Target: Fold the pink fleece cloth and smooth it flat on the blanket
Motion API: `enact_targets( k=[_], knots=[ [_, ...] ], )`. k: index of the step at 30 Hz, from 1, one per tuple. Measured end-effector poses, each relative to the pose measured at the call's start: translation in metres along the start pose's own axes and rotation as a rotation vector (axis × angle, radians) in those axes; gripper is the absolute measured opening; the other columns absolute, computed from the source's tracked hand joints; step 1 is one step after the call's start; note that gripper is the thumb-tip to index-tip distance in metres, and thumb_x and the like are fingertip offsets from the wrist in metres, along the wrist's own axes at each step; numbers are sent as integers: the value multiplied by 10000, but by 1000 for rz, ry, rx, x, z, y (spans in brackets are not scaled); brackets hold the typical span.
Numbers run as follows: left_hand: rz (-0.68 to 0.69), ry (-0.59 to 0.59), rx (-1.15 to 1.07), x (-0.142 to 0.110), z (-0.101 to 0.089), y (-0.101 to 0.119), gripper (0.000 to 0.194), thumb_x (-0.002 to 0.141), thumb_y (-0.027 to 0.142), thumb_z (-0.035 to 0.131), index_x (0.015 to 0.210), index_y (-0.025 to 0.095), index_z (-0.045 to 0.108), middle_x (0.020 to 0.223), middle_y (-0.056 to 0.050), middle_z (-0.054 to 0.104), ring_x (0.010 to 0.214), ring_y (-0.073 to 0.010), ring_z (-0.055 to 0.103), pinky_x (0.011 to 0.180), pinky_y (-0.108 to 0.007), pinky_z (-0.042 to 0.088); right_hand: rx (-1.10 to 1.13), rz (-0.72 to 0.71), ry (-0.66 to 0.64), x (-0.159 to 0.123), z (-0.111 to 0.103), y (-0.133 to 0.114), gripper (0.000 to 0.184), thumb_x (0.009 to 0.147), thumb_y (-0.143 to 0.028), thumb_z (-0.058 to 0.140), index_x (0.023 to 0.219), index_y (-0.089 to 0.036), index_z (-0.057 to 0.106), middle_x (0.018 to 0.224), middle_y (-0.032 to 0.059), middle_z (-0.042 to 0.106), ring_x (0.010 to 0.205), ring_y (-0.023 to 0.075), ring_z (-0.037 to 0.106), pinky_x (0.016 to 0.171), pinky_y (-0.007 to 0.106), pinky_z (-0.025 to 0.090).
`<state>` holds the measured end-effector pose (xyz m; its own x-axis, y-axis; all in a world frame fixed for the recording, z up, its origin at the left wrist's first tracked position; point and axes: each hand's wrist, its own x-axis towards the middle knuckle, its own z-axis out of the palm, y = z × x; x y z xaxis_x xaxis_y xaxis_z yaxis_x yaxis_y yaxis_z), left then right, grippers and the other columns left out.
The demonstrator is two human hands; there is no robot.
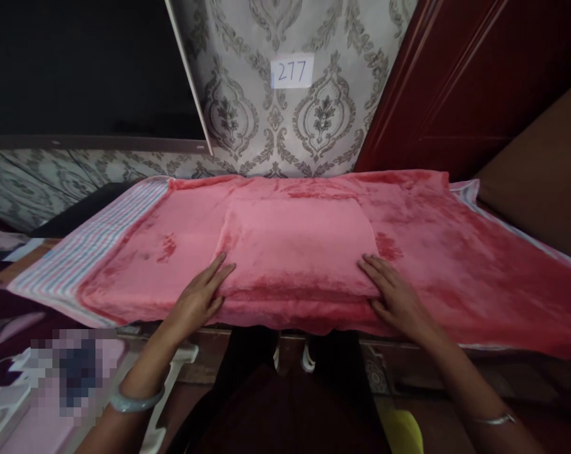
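A folded pink plush cloth lies in front of me as a neat rectangle, its near edge a thick rounded fold. My left hand rests at its near left corner, fingers stretched out over the edge and thumb low by the front fold. At the near right corner, my right hand lies the same way, fingers spread on the cloth and thumb at the front. Neither hand is closed around the cloth. Beneath it spreads a larger pink plush blanket with darker red brushed patches.
A striped cloth shows under the blanket at the left. A dark screen stands back left, a dark red wooden panel back right. A paper marked 277 is on the patterned wall. A pink-topped stool stands lower left.
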<state>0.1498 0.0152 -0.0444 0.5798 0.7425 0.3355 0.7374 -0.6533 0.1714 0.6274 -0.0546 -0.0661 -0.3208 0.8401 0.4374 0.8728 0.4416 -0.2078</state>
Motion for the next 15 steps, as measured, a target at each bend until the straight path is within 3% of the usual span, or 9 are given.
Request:
enact_targets(
  k=[4, 9, 12, 15],
  knots=[
    [-43, 72, 38, 5, 2, 1, 642, 799, 88, 500, 1432, 196, 484, 1576, -144, 415, 1398, -270, 493, 1109, -420, 493, -2, 26, 37, 3, 5, -5, 879, 808, -78, 458, 1620, -293, 200, 1628, 79, 318, 1500, 240, 302, 1213, 513, 340],
    [-105, 145, -2, 15, -9, 5, 483, 822, 157, 505, 1296, 204, 583, 1350, -123, 608, 1260, -272, 598, 1032, -419, 537, 22, 33, 151, 1, 10, -6, 726, 813, -65, 437, 1517, -240, 405, 1518, 107, 477, 1432, 248, 418, 1149, 509, 427],
    [-63, 223, -30, 29, -30, 4, 397, 852, 258, 499, 1224, 210, 629, 1224, -106, 677, 1143, -279, 641, 974, -432, 546, 25, 65, 245, 12, 1, -1, 562, 827, -118, 455, 1369, -232, 555, 1323, 105, 636, 1254, 275, 582, 1100, 537, 457],
    [-51, 350, -46, 51, -65, 6, 349, 843, 326, 518, 1139, 215, 668, 1035, -83, 710, 981, -270, 645, 886, -429, 551, 81, 114, 335, 40, -27, 1, 429, 839, -200, 491, 1246, -231, 623, 1172, 89, 698, 1097, 279, 654, 1011, 507, 517]
  ],
)
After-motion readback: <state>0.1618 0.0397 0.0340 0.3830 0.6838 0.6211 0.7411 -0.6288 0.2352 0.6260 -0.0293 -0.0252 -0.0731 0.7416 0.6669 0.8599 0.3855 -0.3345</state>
